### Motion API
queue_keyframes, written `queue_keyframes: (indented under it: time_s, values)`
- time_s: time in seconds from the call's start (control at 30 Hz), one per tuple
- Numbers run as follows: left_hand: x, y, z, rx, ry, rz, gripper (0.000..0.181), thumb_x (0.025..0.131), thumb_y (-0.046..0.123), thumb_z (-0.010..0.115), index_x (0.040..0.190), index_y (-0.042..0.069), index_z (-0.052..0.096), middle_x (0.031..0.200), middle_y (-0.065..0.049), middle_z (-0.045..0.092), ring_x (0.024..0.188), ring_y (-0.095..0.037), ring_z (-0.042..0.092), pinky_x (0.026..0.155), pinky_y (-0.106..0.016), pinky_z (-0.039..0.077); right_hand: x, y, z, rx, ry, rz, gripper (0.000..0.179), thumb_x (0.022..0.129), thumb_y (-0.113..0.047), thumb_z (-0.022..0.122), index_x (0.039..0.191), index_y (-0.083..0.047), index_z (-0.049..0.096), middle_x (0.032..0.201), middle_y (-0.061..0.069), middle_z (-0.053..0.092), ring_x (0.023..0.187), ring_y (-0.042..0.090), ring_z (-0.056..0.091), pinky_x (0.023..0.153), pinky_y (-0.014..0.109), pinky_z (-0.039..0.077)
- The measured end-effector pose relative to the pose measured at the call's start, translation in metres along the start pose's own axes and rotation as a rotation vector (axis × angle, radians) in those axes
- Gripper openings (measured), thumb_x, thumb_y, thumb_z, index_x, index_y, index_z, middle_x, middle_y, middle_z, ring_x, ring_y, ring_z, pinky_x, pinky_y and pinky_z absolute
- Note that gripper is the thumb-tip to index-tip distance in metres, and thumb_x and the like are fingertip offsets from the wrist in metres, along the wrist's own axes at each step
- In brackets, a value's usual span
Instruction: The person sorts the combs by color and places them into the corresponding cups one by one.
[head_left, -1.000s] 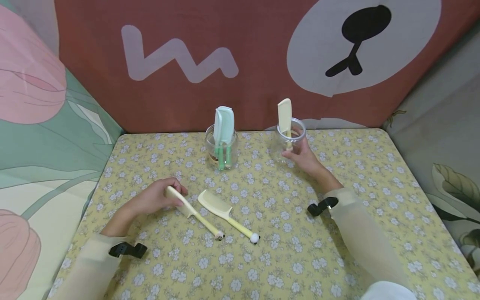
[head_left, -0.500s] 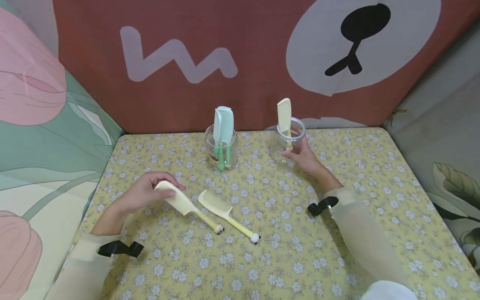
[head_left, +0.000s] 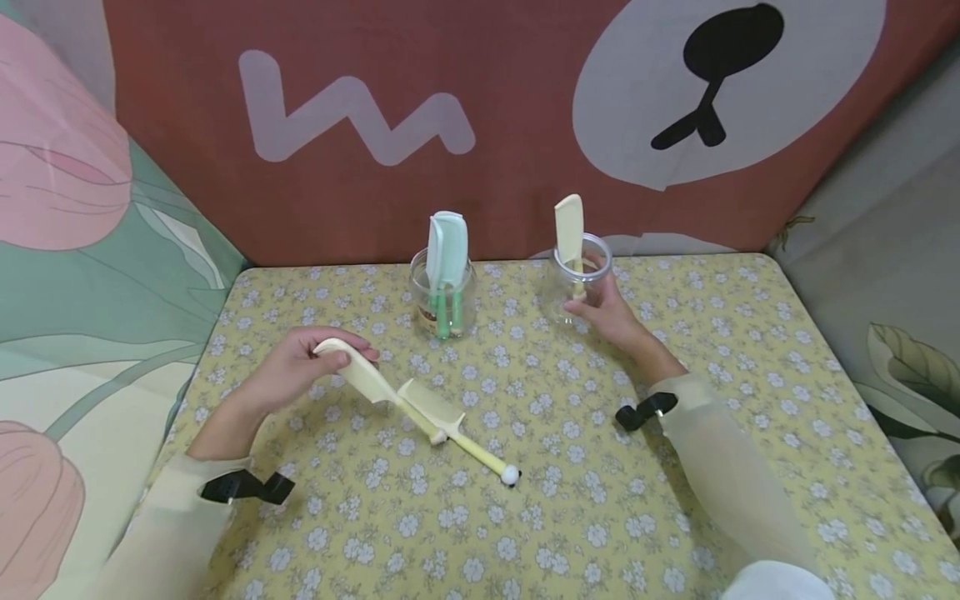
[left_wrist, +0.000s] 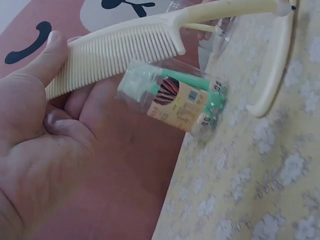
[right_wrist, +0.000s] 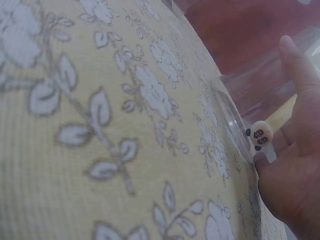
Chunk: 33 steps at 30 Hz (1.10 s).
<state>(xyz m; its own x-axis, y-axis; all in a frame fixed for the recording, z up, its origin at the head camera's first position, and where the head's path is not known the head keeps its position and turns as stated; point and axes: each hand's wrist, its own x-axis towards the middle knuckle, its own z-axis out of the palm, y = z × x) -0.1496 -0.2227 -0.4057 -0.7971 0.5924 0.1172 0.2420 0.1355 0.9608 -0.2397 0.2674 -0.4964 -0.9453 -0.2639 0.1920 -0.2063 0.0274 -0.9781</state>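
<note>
My left hand [head_left: 288, 367] pinches a cream comb [left_wrist: 120, 45] by the far end of its toothed part, the yellow handle slanting down to the right. A second cream comb [head_left: 480, 454] lies on the table, partly overlapped in the head view by the held one. At the back right, my right hand [head_left: 611, 312] grips the side of a clear jar [head_left: 555, 292]. In that jar stands another cream comb [head_left: 570, 229], its panda-head handle end [right_wrist: 261, 134] seen at the bottom in the right wrist view.
Left of the gripped jar stands another clear jar [head_left: 420, 287] with a label, holding mint-green combs [head_left: 448, 250] upright. A flowered yellow cloth [head_left: 585, 517] covers the table. A reddish-brown printed curtain [head_left: 517, 125] hangs right behind the back edge.
My left hand has lifted its comb off the table; the handle has swung up and rightward, over the lying comb in the head view. My right hand stays on the jar.
</note>
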Motion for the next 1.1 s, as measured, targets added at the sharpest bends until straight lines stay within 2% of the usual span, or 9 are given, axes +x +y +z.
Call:
queue_keyframes:
  time_s: [0.17, 0.33, 0.5, 0.67, 0.8, 0.9, 1.1]
  values:
    - [0.009, 0.009, 0.005, 0.004, 0.051, 0.031, 0.023, 0.103, 0.0, 0.056, 0.12, -0.011, 0.067, 0.114, 0.002, 0.075, 0.11, -0.012, 0.069, 0.087, -0.024, 0.056, 0.0, 0.0, 0.0, 0.019, 0.004, 0.001, 0.091, 0.091, 0.015, 0.064, 0.16, -0.014, 0.012, 0.157, 0.022, 0.034, 0.131, 0.051, 0.045, 0.091, 0.026, 0.055]
    - [0.021, 0.021, 0.01, 0.001, 0.118, 0.062, 0.025, 0.105, 0.004, 0.055, 0.121, -0.01, 0.067, 0.113, 0.001, 0.076, 0.107, -0.013, 0.07, 0.086, -0.026, 0.058, 0.0, 0.0, 0.0, 0.018, -0.002, 0.004, 0.091, 0.092, 0.015, 0.064, 0.16, -0.018, 0.013, 0.16, 0.02, 0.03, 0.135, 0.051, 0.042, 0.092, 0.025, 0.054]
    - [0.038, 0.038, 0.011, -0.004, 0.164, 0.101, 0.025, 0.106, 0.006, 0.054, 0.122, -0.005, 0.069, 0.113, 0.002, 0.076, 0.108, -0.013, 0.07, 0.086, -0.025, 0.057, 0.0, 0.0, 0.0, 0.02, -0.005, 0.0, 0.09, 0.092, 0.014, 0.063, 0.16, -0.019, 0.013, 0.162, 0.02, 0.028, 0.139, 0.052, 0.037, 0.094, 0.025, 0.053]
    - [0.059, 0.058, 0.012, -0.039, 0.214, 0.158, 0.026, 0.104, 0.004, 0.056, 0.123, -0.01, 0.067, 0.112, -0.001, 0.076, 0.107, -0.015, 0.071, 0.087, -0.026, 0.057, 0.0, -0.001, 0.001, 0.024, -0.007, -0.012, 0.091, 0.092, 0.016, 0.063, 0.16, -0.016, 0.011, 0.161, 0.021, 0.028, 0.139, 0.053, 0.036, 0.092, 0.024, 0.054]
    - [0.076, 0.074, 0.014, -0.036, 0.231, 0.19, 0.025, 0.104, 0.005, 0.058, 0.123, -0.006, 0.069, 0.114, -0.006, 0.076, 0.109, -0.018, 0.071, 0.089, -0.027, 0.057, 0.0, -0.002, 0.001, 0.033, -0.012, -0.019, 0.091, 0.091, 0.018, 0.061, 0.16, -0.012, 0.01, 0.161, 0.021, 0.028, 0.14, 0.052, 0.035, 0.091, 0.024, 0.054]
    - [0.087, 0.086, 0.018, -0.017, 0.238, 0.191, 0.024, 0.104, 0.007, 0.059, 0.123, -0.002, 0.071, 0.116, -0.006, 0.075, 0.11, -0.018, 0.07, 0.09, -0.026, 0.056, 0.0, -0.002, 0.001, 0.022, -0.015, -0.01, 0.09, 0.092, 0.017, 0.062, 0.16, -0.015, 0.011, 0.161, 0.021, 0.028, 0.14, 0.051, 0.036, 0.093, 0.025, 0.054]
    - [0.109, 0.112, 0.028, 0.011, 0.244, 0.224, 0.024, 0.103, 0.006, 0.06, 0.122, -0.005, 0.07, 0.114, -0.007, 0.075, 0.108, -0.022, 0.071, 0.087, -0.029, 0.058, 0.0, 0.0, 0.0, 0.014, -0.011, -0.015, 0.09, 0.092, 0.015, 0.064, 0.16, -0.016, 0.014, 0.16, 0.021, 0.031, 0.141, 0.05, 0.036, 0.098, 0.027, 0.052]
